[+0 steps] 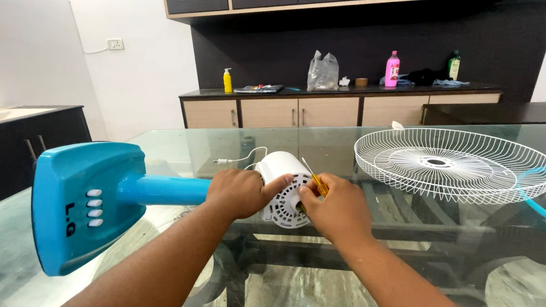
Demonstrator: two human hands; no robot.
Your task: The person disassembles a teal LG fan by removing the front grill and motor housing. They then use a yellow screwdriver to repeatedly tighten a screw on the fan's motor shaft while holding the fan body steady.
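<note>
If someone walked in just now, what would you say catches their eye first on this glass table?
Most striking is the bright blue fan base, lying on its side at the left of the glass table. At the middle, the left hand clasps the white motor housing while the right hand holds a yellow screwdriver against it. A white wire fan guard rests flat at the right.

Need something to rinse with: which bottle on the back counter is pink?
The pink bottle right of the clear plastic bag. The yellow bottle stands far left, the dark green bottle far right.
</note>
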